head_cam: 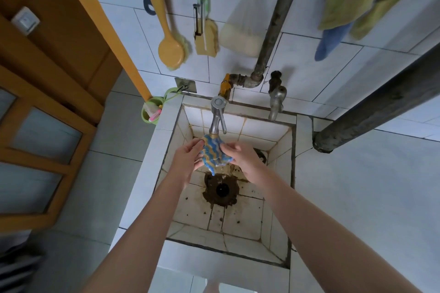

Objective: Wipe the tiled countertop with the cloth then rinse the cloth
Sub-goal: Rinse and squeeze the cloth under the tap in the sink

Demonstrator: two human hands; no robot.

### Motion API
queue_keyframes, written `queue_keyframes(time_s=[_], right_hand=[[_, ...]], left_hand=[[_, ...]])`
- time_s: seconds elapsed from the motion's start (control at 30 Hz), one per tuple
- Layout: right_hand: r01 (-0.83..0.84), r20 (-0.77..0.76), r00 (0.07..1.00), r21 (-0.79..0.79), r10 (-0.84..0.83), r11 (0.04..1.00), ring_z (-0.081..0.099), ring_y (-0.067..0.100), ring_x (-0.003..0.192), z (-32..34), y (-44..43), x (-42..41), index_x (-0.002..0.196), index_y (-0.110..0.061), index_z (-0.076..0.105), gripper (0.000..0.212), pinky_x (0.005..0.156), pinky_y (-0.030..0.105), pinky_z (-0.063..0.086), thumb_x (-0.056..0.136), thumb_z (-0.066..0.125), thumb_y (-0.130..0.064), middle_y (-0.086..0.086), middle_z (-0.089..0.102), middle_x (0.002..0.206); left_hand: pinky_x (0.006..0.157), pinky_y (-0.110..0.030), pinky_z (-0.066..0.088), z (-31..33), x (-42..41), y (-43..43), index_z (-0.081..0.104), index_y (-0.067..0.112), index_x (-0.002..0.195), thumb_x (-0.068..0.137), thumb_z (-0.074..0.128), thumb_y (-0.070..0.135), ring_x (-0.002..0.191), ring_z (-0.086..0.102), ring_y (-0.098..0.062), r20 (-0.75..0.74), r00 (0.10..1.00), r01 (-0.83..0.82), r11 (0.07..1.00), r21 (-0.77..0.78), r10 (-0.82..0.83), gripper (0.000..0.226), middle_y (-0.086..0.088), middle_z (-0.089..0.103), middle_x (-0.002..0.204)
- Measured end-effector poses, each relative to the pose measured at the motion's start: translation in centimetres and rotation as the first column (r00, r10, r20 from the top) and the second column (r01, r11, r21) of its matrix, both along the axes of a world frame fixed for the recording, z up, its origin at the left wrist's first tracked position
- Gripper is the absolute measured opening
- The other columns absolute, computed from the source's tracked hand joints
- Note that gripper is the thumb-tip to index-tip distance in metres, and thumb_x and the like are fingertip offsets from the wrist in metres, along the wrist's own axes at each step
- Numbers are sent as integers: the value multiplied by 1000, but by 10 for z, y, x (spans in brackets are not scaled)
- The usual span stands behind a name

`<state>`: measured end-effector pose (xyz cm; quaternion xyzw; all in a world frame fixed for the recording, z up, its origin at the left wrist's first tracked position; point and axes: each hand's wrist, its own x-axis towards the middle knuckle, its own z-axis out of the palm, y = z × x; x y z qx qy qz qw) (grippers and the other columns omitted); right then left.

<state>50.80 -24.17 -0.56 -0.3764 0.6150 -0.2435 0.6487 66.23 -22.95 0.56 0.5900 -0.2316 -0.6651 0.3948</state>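
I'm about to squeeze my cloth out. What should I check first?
1. Cloth right under the tap spout: ok.
2. Left hand and right hand both holding the cloth: ok.
3. Cloth over the sink, above the drain: ok.
4. Drain hole open: ok, though dark grime rings it.
5. Water running from the tap: cannot tell.
6. Cloth rinsed clean: cannot tell.
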Motion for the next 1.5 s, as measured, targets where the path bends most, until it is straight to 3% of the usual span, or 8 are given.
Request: queue_keyframes(time_s=[0.13, 0.3, 0.53, 0.7, 0.87, 1.17, 1.4, 1.5], right_hand=[[203, 25, 979, -82, -201, 976, 65, 25, 95, 0, -6, 3, 85, -18, 60, 13, 87, 38, 54, 81, 72, -22, 6, 65, 93], [131, 33, 991, -158, -128, 979, 56, 14, 71, 0, 3, 23, 88, -9, 52, 13, 62, 17, 45, 88, 63, -15, 3, 55, 81], [217, 231, 955, -123, -185, 968, 59, 14, 86, -12, 2, 45, 125, -18, 37, 27, 78, 28, 51, 100, 43, -16, 4, 55, 102], [383, 103, 921, -78, -375, 920, 59, 14, 75, -13, -9, 45, 93, -14, 56, 25, 68, 23, 51, 102, 35, -23, 3, 58, 83], [183, 347, 927, -82, -144, 980, 58, 0, 102, -19, 7, 50, 150, -17, 19, 51, 80, 10, 49, 102, 35, -26, 2, 53, 126], [405, 93, 914, -144, -395, 903, 59, 12, 79, -20, -8, 47, 100, -9, 56, 20, 64, 14, 49, 101, 39, -19, 1, 59, 86], [264, 325, 922, -137, -209, 955, 47, 16, 126, -21, 9, 55, 137, -12, 41, 36, 91, 13, 44, 102, 35, -15, 6, 45, 140], [349, 332, 898, -138, -289, 927, 54, 14, 103, -18, 5, 58, 124, -12, 47, 25, 81, 13, 48, 102, 34, -13, 2, 55, 111]], left_hand=[[66, -19, 56, -4, 1, -1, 61, 7, 109, 91, 54, 9, 89, 65, -17, 16, 998, -68, 998, 15, 68, 20, -8, 66, 99], [65, -23, 57, -7, -11, 2, 62, 1, 108, 90, 52, 3, 74, 70, -15, -121, 971, -196, 977, 86, 205, 20, -10, 70, 90], [80, -26, 55, -11, -23, 5, 62, 6, 110, 92, 49, 5, 91, 66, -19, -37, 985, -166, 986, 2, 166, 22, -11, 67, 102], [71, -19, 56, -16, -19, 2, 66, 6, 99, 87, 57, 1, 86, 65, -17, 55, 968, -247, 969, 12, 246, 17, -11, 67, 97], [86, -33, 53, -20, -24, 1, 62, 3, 113, 90, 52, 3, 96, 66, -22, 83, 965, -250, 968, 25, 247, 25, -13, 67, 104], [67, -15, 54, -12, -25, 0, 66, 6, 98, 84, 58, -4, 90, 64, -19, 41, 968, -249, 968, 19, 249, 19, -14, 65, 104], [79, -26, 54, -15, -30, -6, 62, 6, 107, 92, 47, -1, 97, 64, -23, -9, 954, -299, 952, 61, 300, 23, -15, 65, 107], [80, -24, 53, -15, -36, -4, 63, 6, 109, 92, 48, 0, 93, 65, -16, 16, 960, -278, 959, 49, 278, 23, -8, 67, 102]])
